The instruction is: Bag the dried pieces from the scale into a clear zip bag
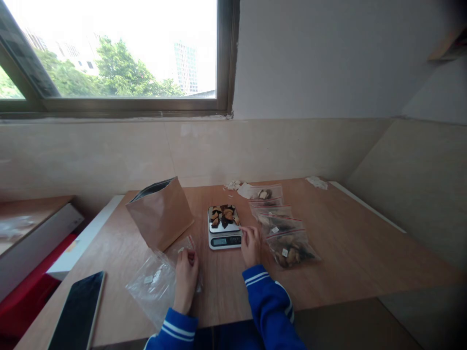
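Dark and tan dried mushroom pieces [225, 215] lie on the metal plate of a small white digital scale [226, 241], whose display is lit but unreadable. My right hand [251, 247] is at the scale's right edge, thumb and fingers pinched together beside the pieces; what they hold, if anything, is too small to make out. My left hand [187, 278] is closed over the right side of a clear zip bag [155, 287], with fingers curled at its edge near the red seal. The bag lies flat and looks empty apart from a small white packet.
Behind my left hand stands an open brown paper pouch [162, 214]. Filled zip bags [292, 250] overlap in a row right of the scale. A phone [78, 311] lies at front left. Crumpled white scraps [233, 185] lie by the wall, below a window [120, 53].
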A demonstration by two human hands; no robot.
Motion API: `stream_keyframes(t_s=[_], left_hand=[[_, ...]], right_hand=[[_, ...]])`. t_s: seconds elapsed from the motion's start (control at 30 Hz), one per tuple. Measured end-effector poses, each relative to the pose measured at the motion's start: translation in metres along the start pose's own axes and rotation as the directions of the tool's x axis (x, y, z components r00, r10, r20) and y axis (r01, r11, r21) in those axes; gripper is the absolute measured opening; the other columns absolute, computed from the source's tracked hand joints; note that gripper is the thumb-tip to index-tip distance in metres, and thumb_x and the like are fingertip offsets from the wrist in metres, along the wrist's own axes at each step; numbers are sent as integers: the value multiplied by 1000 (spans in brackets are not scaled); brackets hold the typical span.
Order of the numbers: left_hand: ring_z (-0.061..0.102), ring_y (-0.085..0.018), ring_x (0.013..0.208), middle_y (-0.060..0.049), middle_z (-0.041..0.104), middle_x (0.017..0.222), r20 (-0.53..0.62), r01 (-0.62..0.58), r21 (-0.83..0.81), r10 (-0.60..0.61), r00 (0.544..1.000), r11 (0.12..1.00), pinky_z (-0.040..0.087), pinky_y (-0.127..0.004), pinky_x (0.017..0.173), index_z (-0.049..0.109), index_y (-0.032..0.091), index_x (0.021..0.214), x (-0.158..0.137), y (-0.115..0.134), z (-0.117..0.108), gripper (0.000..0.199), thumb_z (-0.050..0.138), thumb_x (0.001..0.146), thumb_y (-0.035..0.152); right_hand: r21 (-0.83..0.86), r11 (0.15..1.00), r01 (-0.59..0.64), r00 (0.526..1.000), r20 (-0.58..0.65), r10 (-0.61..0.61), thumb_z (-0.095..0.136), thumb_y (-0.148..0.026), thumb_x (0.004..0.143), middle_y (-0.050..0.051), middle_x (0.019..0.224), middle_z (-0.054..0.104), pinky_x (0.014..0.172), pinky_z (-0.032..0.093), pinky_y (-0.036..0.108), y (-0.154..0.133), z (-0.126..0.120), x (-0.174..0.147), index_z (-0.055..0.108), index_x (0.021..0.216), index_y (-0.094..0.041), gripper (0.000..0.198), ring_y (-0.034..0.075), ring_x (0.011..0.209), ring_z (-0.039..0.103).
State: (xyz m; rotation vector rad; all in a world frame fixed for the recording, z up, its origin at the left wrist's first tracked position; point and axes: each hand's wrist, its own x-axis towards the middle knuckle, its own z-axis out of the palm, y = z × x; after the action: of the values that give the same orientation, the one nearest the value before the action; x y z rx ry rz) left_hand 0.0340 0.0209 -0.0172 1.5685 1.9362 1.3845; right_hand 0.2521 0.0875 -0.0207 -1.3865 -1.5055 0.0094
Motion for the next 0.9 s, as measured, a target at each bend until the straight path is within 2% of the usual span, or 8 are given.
stream_keyframes(t_s=[0.13,0.27,0.5,0.6,0.73,0.9], left_hand=[[58,-22,64,-5,58,72,8,-2,12,2,1000,1000,48,-37,64,52,21,75,0,-1,-2,15,47,83,33],[59,-22,61,-5,58,68,19,9,8,-9,1000,1000,47,-36,62,52,21,72,1,-1,-5,19,49,81,37],[59,-21,61,-4,59,65,29,24,34,-24,999,999,45,-33,61,52,21,68,4,2,-9,19,48,79,37],[58,-20,62,-4,58,65,34,10,62,-12,999,998,44,-32,62,51,21,65,5,2,-10,19,49,79,35],[58,-20,63,-4,58,66,48,23,77,-26,999,997,43,-32,63,51,21,66,5,2,-10,19,48,79,35],[59,-20,65,-5,61,68,77,40,87,-47,996,995,43,-31,65,53,20,69,5,3,-12,19,48,80,35]], right_hand=[[25,997,-77,996,-51,78,39,-20,91,10,98,56,87,49,42,10,7,1,66,104,-19,30,24,95,58],[77,994,-79,997,-18,80,39,-24,92,13,108,55,91,48,45,15,14,0,61,120,-18,36,25,104,58],[108,987,-120,993,34,117,37,-30,94,14,106,54,96,45,46,22,19,3,60,126,-14,42,26,106,56],[134,986,-97,993,79,87,40,-34,95,15,109,54,98,44,45,23,25,14,59,128,-14,43,25,109,54],[134,989,-54,994,100,41,50,-43,91,14,110,53,95,46,42,26,34,23,62,123,-16,43,25,107,54],[160,982,-101,995,41,96,52,-48,89,13,100,60,89,48,42,31,38,23,66,105,-16,39,25,99,57]])
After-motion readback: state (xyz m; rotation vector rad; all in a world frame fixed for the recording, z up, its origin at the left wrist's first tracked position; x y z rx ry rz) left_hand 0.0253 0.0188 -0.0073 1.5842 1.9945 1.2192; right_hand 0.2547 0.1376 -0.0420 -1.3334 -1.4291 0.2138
